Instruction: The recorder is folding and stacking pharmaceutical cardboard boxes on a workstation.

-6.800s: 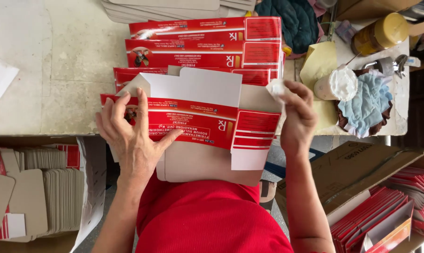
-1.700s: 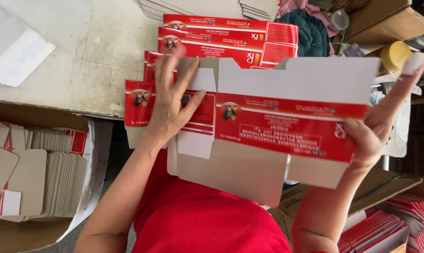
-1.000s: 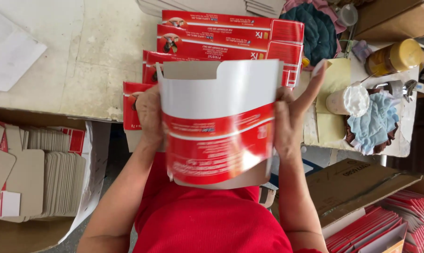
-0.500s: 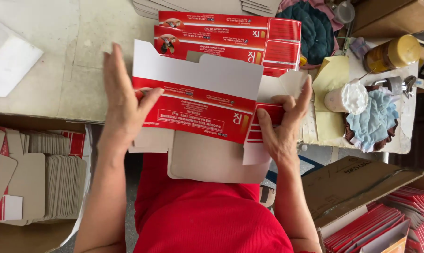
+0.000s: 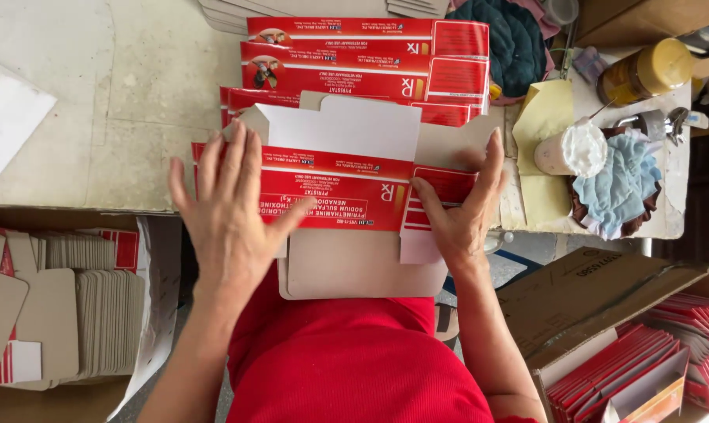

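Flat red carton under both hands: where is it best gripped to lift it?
Probably by the grey flap of the red carton, coming from the near side: it overhangs the table edge above the lap, so fingers can pinch it; the rest lies flat.

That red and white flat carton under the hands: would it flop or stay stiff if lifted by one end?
The carton blank looks like thin card, so probably light and bendy. Its loose white flap would likely swing. Lying flat, it shouldn't roll.
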